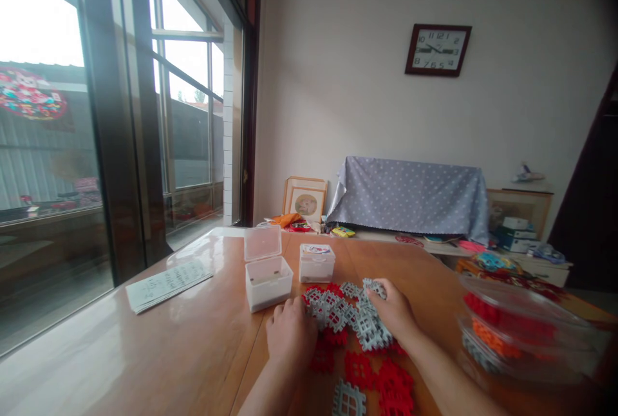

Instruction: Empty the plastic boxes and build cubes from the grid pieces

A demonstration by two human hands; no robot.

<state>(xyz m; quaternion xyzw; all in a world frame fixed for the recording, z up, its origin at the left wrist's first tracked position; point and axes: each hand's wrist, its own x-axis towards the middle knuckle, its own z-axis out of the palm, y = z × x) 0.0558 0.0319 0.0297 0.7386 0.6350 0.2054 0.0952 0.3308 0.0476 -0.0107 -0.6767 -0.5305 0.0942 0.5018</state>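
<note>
A pile of interlocking plastic building pieces, grey [333, 310] and red [360, 368], with notched edges and window-like openings, lies on the table. My right hand [394, 308] is closed on a grey building piece [374, 286] at the pile's right side, thumb on top. Other grey pieces [374, 332] lie just below that hand. At the pile's left edge rests my left hand [292, 332], its fingers curled downward; their tips are hidden, so what they hold cannot be made out. One separate grey piece [349, 398] lies nearest to me.
Behind my left hand stand an open white plastic box [269, 284] and a lidded one [317, 264]. Written paper sheets [168, 284] lie on the wooden table [217, 351] to the left. Clear containers [526, 332] with red, orange and grey pieces stand at the right.
</note>
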